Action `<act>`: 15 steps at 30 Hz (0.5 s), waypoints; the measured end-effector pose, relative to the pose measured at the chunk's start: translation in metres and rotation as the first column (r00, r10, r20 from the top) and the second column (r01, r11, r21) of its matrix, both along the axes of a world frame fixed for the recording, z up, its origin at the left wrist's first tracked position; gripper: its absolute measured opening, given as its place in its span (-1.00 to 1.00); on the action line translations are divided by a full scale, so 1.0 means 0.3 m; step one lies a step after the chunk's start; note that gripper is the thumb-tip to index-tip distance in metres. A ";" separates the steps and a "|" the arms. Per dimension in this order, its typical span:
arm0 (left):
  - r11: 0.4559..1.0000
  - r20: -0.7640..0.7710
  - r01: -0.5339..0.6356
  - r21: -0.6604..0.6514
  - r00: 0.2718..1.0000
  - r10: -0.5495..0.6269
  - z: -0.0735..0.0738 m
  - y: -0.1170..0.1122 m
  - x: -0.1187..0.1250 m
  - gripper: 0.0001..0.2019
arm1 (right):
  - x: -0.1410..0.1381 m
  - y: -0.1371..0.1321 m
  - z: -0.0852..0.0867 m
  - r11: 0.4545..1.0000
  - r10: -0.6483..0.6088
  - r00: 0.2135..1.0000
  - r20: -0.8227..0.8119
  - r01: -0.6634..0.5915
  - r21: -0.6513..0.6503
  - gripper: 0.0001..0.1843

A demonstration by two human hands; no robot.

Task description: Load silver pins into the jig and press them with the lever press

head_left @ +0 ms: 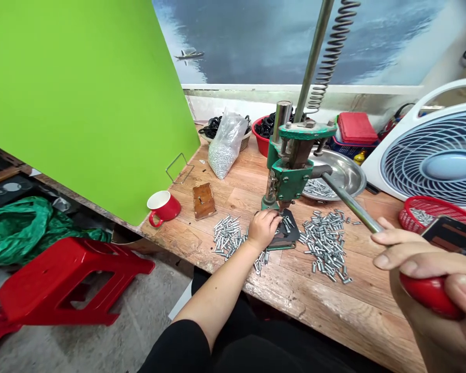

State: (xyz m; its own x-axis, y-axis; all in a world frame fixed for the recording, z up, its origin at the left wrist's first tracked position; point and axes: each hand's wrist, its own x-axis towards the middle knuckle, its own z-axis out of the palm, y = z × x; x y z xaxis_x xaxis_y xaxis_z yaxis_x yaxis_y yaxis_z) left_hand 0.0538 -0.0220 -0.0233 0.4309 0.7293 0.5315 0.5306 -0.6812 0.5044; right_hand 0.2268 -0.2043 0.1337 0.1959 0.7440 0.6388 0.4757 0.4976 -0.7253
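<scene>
My right hand (431,264) is wrapped around the lever (351,207) of a green hand press (295,181), with the red knob (431,295) under its fingers. My left hand (263,227) rests at the base of the press, just below the ram, its fingers curled together. What its fingertips hold is too small to make out. Beside them, a few metal pieces lie on the dark base plate (293,233). A pile of small metal pieces with ring ends (326,243) spreads right of the press, and another pile of metal pieces (227,235) lies to the left, partly behind my wrist.
Left on the wooden table stand a red mug (165,207) and a brown block (204,201). Behind are a plastic bag of small parts (227,142), a red basin (261,140) and a steel bowl (349,173). A fan (442,150), red basket (411,207) and phone (450,233) stand right.
</scene>
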 end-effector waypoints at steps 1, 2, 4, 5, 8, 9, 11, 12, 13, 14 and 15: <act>1.000 0.013 0.003 -0.014 1.000 -0.003 0.003 -0.003 -0.004 -0.79 | 0.005 0.002 0.002 0.999 0.033 0.999 -0.026 -0.033 0.004 -0.76; 1.000 0.024 0.006 -0.031 1.000 -0.005 0.006 -0.008 -0.008 -0.78 | 0.008 0.004 0.002 0.998 0.060 0.997 -0.045 -0.060 0.008 -0.75; 0.997 0.033 0.012 -0.071 0.999 -0.009 0.011 -0.016 -0.018 -0.75 | 0.012 0.006 -0.001 0.997 0.074 0.995 -0.059 -0.073 0.022 -0.74; 0.995 0.032 0.015 -0.094 0.999 -0.012 0.013 -0.020 -0.023 -0.74 | 0.013 0.006 -0.005 0.997 0.072 0.996 -0.061 -0.070 0.031 -0.74; 0.988 0.020 0.024 -0.150 1.000 -0.021 0.021 -0.028 -0.032 -0.75 | 0.015 0.005 -0.018 0.997 0.071 0.995 -0.074 -0.068 0.049 -0.74; 0.987 0.019 0.024 -0.161 1.000 -0.021 0.024 -0.029 -0.032 -0.75 | 0.017 0.005 -0.021 0.997 0.074 0.994 -0.077 -0.070 0.044 -0.74; 0.984 0.023 0.019 -0.175 1.000 -0.016 0.031 -0.031 -0.029 -0.76 | 0.020 0.006 -0.027 0.997 0.068 0.994 -0.090 -0.065 0.032 -0.73; 0.984 0.028 0.016 -0.179 1.000 -0.011 0.033 -0.031 -0.026 -0.77 | 0.021 0.006 -0.029 0.997 0.067 0.993 -0.098 -0.064 0.030 -0.74; 0.983 0.033 0.011 -0.182 0.999 -0.005 0.035 -0.031 -0.021 -0.77 | 0.022 0.007 -0.030 0.998 0.067 0.992 -0.106 -0.065 0.026 -0.74; 0.983 0.039 0.005 -0.184 0.999 0.002 0.035 -0.030 -0.017 -0.78 | 0.023 0.007 -0.030 0.997 0.070 0.991 -0.112 -0.068 0.023 -0.74; 0.982 0.043 -0.002 -0.187 0.999 0.010 0.034 -0.029 -0.012 -0.78 | 0.023 0.008 -0.029 0.997 0.074 0.990 -0.120 -0.072 0.023 -0.74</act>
State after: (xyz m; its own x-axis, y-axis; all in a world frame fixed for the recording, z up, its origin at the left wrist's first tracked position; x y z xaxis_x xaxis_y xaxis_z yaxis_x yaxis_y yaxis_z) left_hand 0.0502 -0.0307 -0.0130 0.4058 0.8200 0.4037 0.5094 -0.5697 0.6450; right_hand 0.2336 -0.2018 0.1248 0.2184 0.7471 0.6279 0.3472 0.5418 -0.7654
